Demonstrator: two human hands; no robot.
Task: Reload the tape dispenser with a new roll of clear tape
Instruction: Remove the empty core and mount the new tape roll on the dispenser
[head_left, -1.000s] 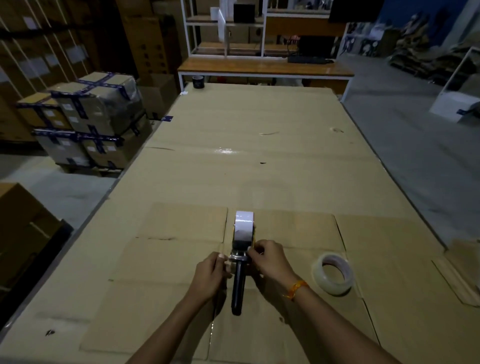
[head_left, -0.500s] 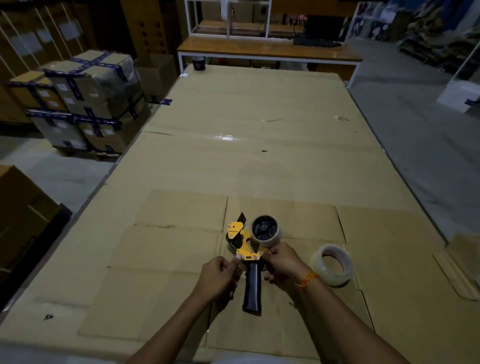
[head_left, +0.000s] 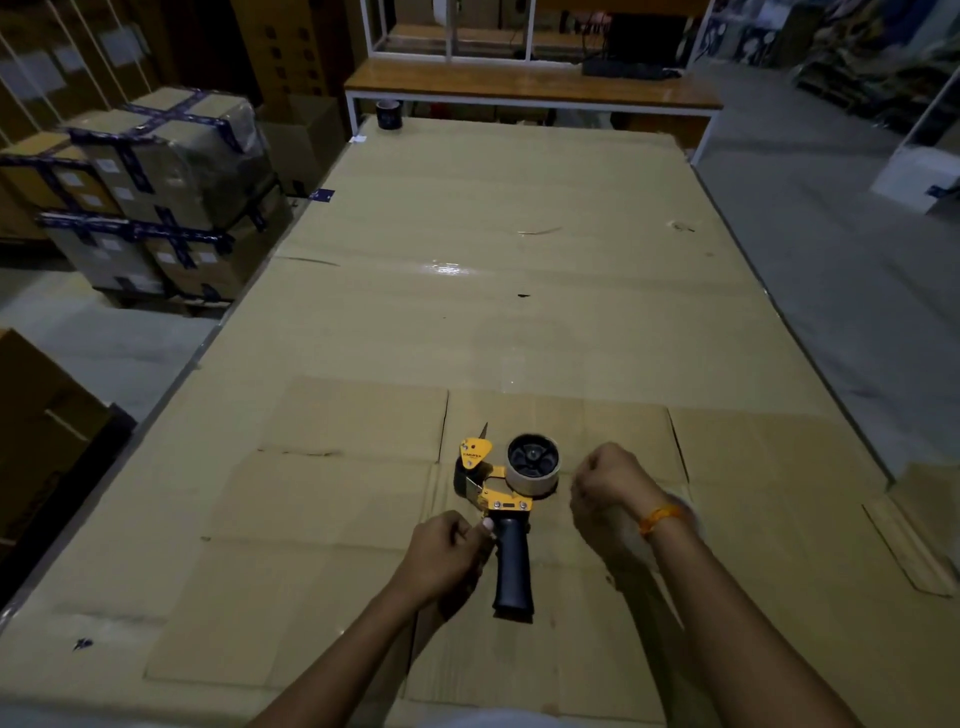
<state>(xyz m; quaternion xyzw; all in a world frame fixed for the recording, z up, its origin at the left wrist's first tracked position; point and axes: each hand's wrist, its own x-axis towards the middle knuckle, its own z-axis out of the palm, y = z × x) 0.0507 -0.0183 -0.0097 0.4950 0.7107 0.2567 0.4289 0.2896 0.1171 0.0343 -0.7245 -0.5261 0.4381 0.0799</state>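
The tape dispenser (head_left: 511, 540) lies on its side on the cardboard, with a yellow frame, a black handle toward me and a worn pale roll on its black hub (head_left: 533, 462). My left hand (head_left: 447, 553) pinches the dispenser where the handle meets the frame. My right hand (head_left: 608, 480) hovers just right of the hub, blurred, with its fingers curled and nothing visible in them. The new clear tape roll (head_left: 693, 519) is mostly hidden behind my right wrist, and only a pale blurred edge shows.
Flattened cardboard sheets (head_left: 363, 415) cover the long table. A dark tape roll (head_left: 388, 113) stands at the far left corner. Stacked taped boxes (head_left: 156, 192) sit on the floor to the left, a wooden bench (head_left: 530, 88) lies beyond, and the floor drops off on the right.
The dispenser went from standing on edge to lying on its side. My right hand let go of it and moved right, over the clear roll. My left hand stays at the handle.
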